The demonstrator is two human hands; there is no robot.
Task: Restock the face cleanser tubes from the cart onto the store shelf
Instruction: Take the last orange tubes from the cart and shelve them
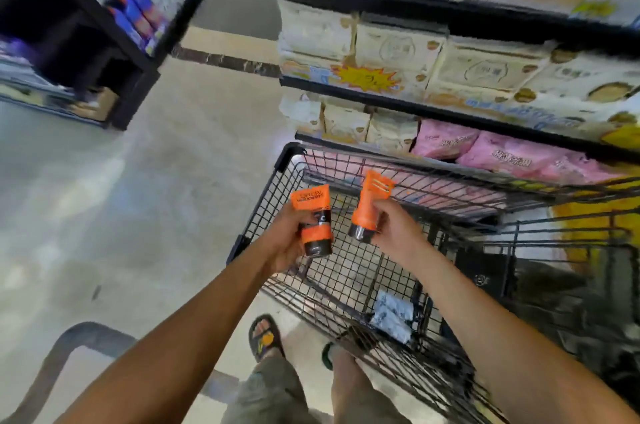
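Two orange tubes held above the wire cart

The store shelf [450,18] fills 1 o'clock, the black cart [273,205] lies at 5 o'clock below it. At centre, the left hand [287,238] curls its fingers round one orange cleanser tube [313,221]; at 3 o'clock from it, the right hand [394,233] pinches a second tube [369,208], cap down.

- The cart [289,148] stands just in front of the person, right of centre, with its far end close against the shelf unit [433,12] on the right.
- The left hand [285,243] and right hand [394,233] are side by side above the cart's left part.
- The left tube [311,219] and right tube [369,205], one gripped in each hand, are apart, caps nearest the person.
- Packets [393,316] lie on the cart's bottom, below the right forearm.
- A second shelf unit [138,52] stands across the aisle, far left.
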